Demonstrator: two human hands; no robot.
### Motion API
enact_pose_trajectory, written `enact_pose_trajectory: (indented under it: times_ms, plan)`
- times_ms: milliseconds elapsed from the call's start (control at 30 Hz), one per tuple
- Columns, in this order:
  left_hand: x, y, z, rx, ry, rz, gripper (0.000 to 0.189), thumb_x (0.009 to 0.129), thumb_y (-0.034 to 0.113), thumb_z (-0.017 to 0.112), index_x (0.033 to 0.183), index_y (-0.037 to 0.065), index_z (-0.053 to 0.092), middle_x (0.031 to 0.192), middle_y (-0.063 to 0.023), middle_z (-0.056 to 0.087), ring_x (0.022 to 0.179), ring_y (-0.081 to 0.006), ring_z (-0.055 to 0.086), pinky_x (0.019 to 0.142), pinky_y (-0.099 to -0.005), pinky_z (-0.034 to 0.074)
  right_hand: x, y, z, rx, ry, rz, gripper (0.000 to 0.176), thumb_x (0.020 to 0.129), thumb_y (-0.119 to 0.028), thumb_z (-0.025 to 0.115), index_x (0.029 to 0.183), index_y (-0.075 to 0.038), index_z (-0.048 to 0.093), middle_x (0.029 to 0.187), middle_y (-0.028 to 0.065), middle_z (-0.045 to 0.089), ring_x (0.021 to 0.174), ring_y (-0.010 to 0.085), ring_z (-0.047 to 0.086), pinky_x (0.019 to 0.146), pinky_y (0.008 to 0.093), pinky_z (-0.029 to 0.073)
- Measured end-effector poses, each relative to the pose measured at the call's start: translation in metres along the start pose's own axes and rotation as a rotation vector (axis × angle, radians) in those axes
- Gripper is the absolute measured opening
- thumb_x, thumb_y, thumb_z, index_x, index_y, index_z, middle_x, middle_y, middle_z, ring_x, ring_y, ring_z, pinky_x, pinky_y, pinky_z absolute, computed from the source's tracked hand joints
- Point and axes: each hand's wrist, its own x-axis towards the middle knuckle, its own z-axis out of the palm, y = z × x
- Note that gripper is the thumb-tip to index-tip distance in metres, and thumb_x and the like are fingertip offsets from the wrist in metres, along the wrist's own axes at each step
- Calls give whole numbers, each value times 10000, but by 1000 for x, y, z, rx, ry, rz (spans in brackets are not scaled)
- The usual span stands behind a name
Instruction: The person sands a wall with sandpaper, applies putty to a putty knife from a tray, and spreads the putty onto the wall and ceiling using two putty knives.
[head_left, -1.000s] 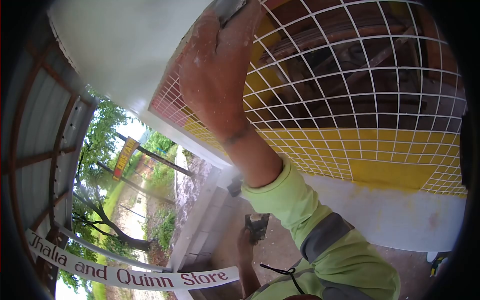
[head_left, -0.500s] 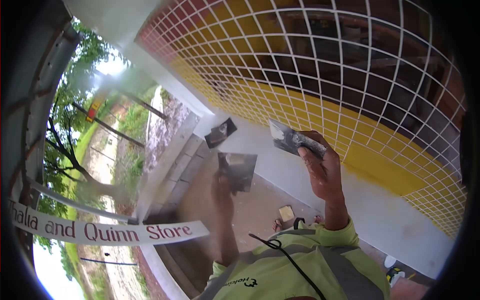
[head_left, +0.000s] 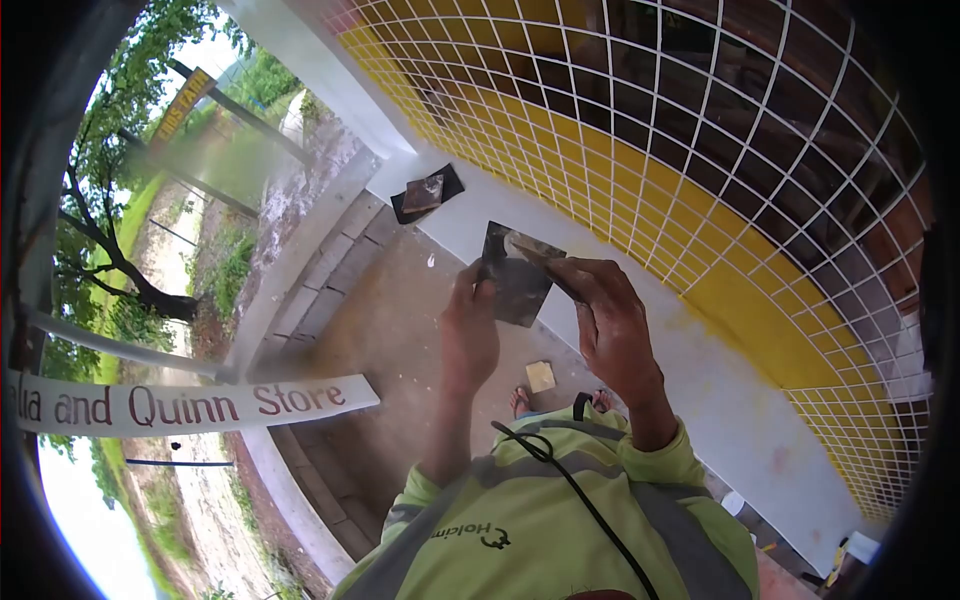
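My left hand (head_left: 470, 325) is closed at the left edge of a dark square plate (head_left: 517, 287) with a smear of pale paste near its top. My right hand (head_left: 612, 315) is wrapped round a flat scraper (head_left: 535, 252), whose blade lies over the upper part of the plate. Both tools are held in front of my chest, above the floor. Past them, on the pale ledge, a smaller dark plate (head_left: 424, 194) rests on a black sheet (head_left: 452, 181).
A white wire grid (head_left: 690, 150) runs along the yellow wall (head_left: 740, 335) at the right. A sign strip (head_left: 200, 405) crosses the lower left. On the floor lies a yellowish square piece (head_left: 540, 376) by my feet. A white container (head_left: 733, 503) stands at the lower right.
My right hand has brought the scraper left and onto the plate in my left hand. The two hands were apart before. The camera view has also shifted.
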Motion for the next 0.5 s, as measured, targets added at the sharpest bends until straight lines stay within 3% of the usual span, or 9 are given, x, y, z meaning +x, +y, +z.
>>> enact_pose_trajectory:
  times_ms: [167,267,367,500]
  plan:
    - [3,-2,4,175,-17,78,361,1024,201,437,1323,22,530,1182,-217,641,1078,-411,624,898,-426,501,2,2,9,-45,-25,-4,464,770,130,570,1201,-35,621,1131,144,630,1029,354,607,897,428,504]
    - [5,5,8,108,-29,-26,391,1030,240,420,1331,17,530,1192,-229,637,1101,-414,612,911,-435,494,1,4,16,-109,-53,-2,470,751,125,582,1195,-27,616,1118,139,629,1025,350,605,894,430,502]
    - [10,-3,11,124,-27,-78,394,1037,246,415,1315,-5,538,1116,-232,653,1062,-380,643,891,-407,498,-3,6,12,-110,-143,-10,394,784,85,585,1157,-32,631,1066,135,639,1015,332,610,886,414,493]
    - [26,-42,2,-135,67,88,380,1042,251,442,1271,-29,557,1069,-165,663,959,-278,644,840,-361,497,1,24,-13,141,-300,-22,314,855,46,578,1149,-42,647,1039,129,640,1015,321,604,883,404,495]
